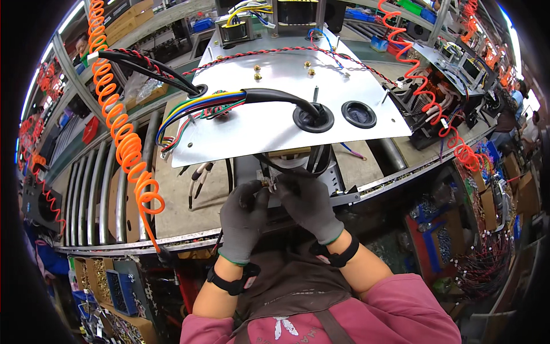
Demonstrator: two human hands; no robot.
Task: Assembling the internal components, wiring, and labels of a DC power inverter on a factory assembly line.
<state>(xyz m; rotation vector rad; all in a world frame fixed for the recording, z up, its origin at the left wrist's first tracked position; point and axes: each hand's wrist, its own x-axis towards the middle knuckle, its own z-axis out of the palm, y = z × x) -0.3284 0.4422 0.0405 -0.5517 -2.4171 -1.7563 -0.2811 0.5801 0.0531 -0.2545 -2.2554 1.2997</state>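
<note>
There are 2 hands in thin gray cloth gloves (243, 217) (309, 202) and 2 wide black wrist bands (226, 283) (345, 255). There is 1 big flat silver metal plate (246, 126). It has 4 little gold-coloured metal bits (257, 76) in its middle, 2 big round black rubber rings (359, 115) near its front edge, 1 fat black cable (272, 96) and 1 long red and black twisted wire (269, 51). Close by hang 1 bright orange curly hose (129, 149) and 1 red curly hose (465, 156). The far hoses are too small to count.
</note>
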